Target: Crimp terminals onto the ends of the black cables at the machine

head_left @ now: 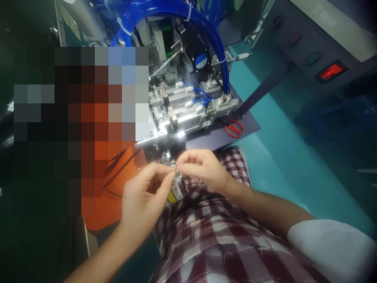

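Note:
My left hand [144,196] and my right hand [200,167] meet in front of a small metal machine [182,106]. Both pinch a tiny thin metal piece [176,168] between thumb and fingertips. The piece is too small to name. The pinch hovers just below the machine's lit front opening [176,135]. My lap in red-and-white checked cloth [212,232] lies under both hands. A yellow label [176,194] shows just under my left fingers.
An orange mat [118,173] with dark wires lies left of my hands. Red scissors [235,127] rest on the dark base plate, right of the machine. Blue air hoses [176,11] arch over it. A control box with a lit red switch [331,72] stands at right. Part of the left is blurred out.

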Demonstrator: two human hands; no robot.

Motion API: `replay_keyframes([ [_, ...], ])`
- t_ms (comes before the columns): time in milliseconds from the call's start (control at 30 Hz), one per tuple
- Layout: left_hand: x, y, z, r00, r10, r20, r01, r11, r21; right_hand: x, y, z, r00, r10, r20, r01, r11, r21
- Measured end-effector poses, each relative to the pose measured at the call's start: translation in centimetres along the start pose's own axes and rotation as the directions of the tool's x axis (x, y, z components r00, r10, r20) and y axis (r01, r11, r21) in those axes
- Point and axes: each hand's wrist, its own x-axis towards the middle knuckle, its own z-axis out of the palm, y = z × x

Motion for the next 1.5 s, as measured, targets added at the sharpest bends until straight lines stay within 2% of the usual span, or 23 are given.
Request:
replay_keyframes([
  [200,0.2,0.1,0.0,0.999,-0.029,0.014,0.029,0.998,-0.052,0.1,0.6,-0.1,0.995,0.083,0.058,-0.091,0.983,0.157],
  [533,0.4,0.1,-0.2,0.992,-0.127,0.015,0.128,0.986,-0.106,0.1,0.9,-0.2,0.996,0.046,0.075,-0.057,0.987,0.150],
  [633,0.5,-0.3,-0.4,0.982,-0.172,0.073,0.182,0.970,-0.162,0.3,0.8,-0.5,0.993,0.051,0.108,-0.068,0.985,0.158],
  [733,1.0,-0.6,-1.0,0.936,-0.256,0.240,0.317,0.910,-0.267,0.7,0.4,-1.0,0.977,0.056,0.204,-0.080,0.990,0.112],
  [900,2.3,-0.4,-1.9,0.789,-0.333,0.517,0.564,0.725,-0.394,1.4,-0.1,-1.9,0.913,-0.037,0.406,0.040,0.999,0.002],
  [967,2.7,-0.4,-2.0,0.733,-0.347,0.585,0.627,0.679,-0.382,1.4,-0.3,-2.0,0.884,-0.090,0.459,0.110,0.994,-0.017],
  [1033,2.8,-0.5,-2.1,0.701,-0.355,0.618,0.658,0.657,-0.369,1.5,-0.5,-2.2,0.863,-0.132,0.488,0.190,0.979,-0.071],
  [1133,2.7,-0.7,-2.0,0.695,-0.370,0.616,0.667,0.653,-0.360,1.6,-0.8,-2.6,0.837,-0.179,0.517,0.322,0.925,-0.200],
  [1300,2.6,-1.1,-1.9,0.702,-0.388,0.597,0.660,0.668,-0.343,2.0,-1.1,-3.3,0.781,-0.314,0.540,0.552,0.751,-0.362],
  [1367,2.4,-1.2,-2.0,0.708,-0.392,0.587,0.654,0.679,-0.335,2.2,-1.0,-3.4,0.776,-0.315,0.547,0.559,0.745,-0.364],
  [1500,2.1,-1.1,-1.9,0.730,-0.406,0.550,0.635,0.701,-0.325,2.1,-0.8,-3.2,0.802,-0.266,0.534,0.467,0.837,-0.284],
])
